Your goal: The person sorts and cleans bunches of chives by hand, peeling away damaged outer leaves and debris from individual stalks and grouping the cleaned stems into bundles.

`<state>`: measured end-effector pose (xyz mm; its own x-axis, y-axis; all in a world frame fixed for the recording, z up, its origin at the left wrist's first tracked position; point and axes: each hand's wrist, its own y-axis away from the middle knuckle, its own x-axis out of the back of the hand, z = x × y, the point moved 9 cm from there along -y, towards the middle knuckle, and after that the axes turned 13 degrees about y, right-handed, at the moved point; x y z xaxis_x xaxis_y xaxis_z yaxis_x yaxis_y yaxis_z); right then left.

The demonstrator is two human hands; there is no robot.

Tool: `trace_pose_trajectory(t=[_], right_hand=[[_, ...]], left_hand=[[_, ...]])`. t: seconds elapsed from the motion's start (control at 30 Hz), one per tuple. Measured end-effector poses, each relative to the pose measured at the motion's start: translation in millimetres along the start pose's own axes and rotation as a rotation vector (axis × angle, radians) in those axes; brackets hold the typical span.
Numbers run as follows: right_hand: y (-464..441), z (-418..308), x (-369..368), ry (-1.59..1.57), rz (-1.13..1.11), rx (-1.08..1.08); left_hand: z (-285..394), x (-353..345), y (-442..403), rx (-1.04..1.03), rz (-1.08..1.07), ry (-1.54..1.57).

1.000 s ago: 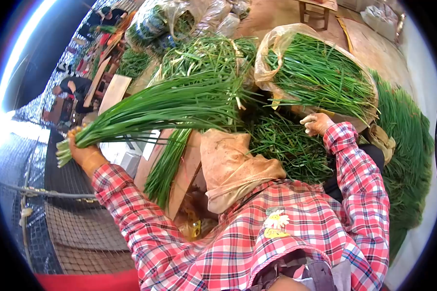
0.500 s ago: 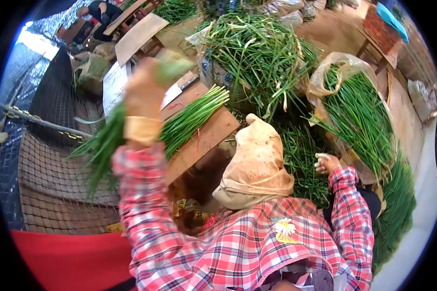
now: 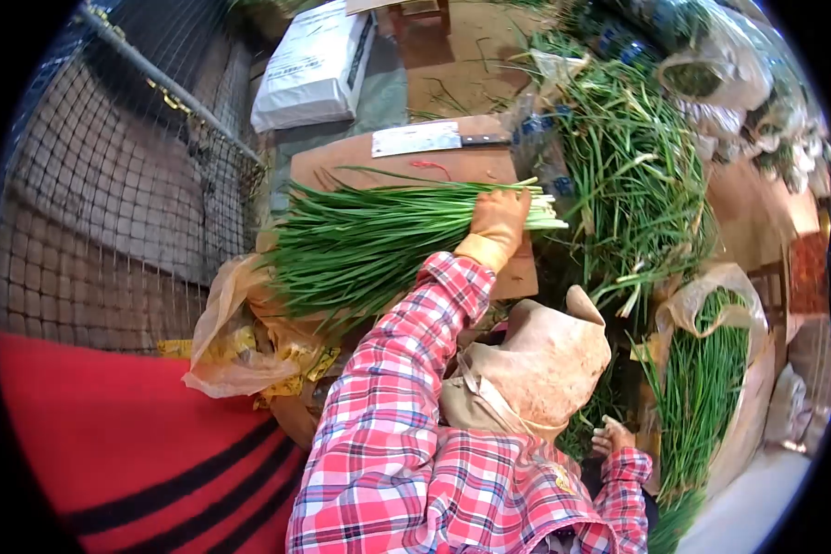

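My left hand (image 3: 500, 222), in an orange glove, is closed round the pale stem end of a bunch of long green stalks (image 3: 369, 235). The bunch lies across a brown board (image 3: 517, 268), its leaves spreading left past the edge. Behind it on the board rest a cleaver (image 3: 425, 139) with a dark handle and a red string (image 3: 431, 167). My right hand (image 3: 612, 437) is low beside the cloth-covered knee (image 3: 545, 365), fingers loosely apart, with nothing visible in them. An open plastic bag of green stalks (image 3: 706, 388) stands to its right.
Loose greens (image 3: 632, 175) are heaped right of the board. A white sack (image 3: 314, 69) lies behind it. On the left are netting (image 3: 111, 185) and a crumpled plastic bag (image 3: 240, 332). Red cloth (image 3: 129, 425) covers the lower left; filled bags (image 3: 720, 74) stand back right.
My left hand has swung the bunch from the raised position at the left down onto the board. The view has turned left. My right hand stays low by the knee.
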<state>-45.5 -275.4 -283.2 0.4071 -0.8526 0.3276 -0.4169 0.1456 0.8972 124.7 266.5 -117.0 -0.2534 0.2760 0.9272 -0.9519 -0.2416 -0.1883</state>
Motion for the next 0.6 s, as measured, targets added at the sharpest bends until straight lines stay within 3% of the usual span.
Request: trace_pose_trajectory(t=[0.17, 0.23, 0.27, 0.3, 0.33, 0.37, 0.43, 0.47, 0.57, 0.6], right_hand=[[18, -23, -29, 0.019, 0.024, -0.091], [17, -23, -28, 0.058, 0.071, -0.118], [16, -29, -33, 0.043, -0.037, 0.023], [15, -30, -35, 0.029, -0.080, 0.099], [15, -29, -44, -0.112, -0.235, 0.193], [8, -28, -46, -0.143, -0.341, 0.391], [22, -36, -45, -0.178, -0.136, 0.247], [15, -38, -48, -0.118, -0.233, 0.277], [33, -71, -45, -0.010, -0.144, 0.292], [31, -69, -38, -0.114, -0.170, 0.331]], left_hand=[[9, -10, 21, -0.137, -0.115, 0.064], [19, -4, 35, -0.322, 0.199, -0.083], [18, 3, 46, -0.317, 0.099, 0.020], [12, 2, 54, -0.285, 0.057, -0.094], [8, 9, 61, -0.238, -0.068, 0.051], [1, 29, 73, -0.195, -0.009, 0.050], [-11, 18, 72, -0.118, -0.171, -0.189], [-39, 8, 70, 0.066, -0.193, -0.237], [-60, 9, 46, 0.103, -0.226, -0.342], [-58, 4, 43, 0.079, -0.204, -0.404]])
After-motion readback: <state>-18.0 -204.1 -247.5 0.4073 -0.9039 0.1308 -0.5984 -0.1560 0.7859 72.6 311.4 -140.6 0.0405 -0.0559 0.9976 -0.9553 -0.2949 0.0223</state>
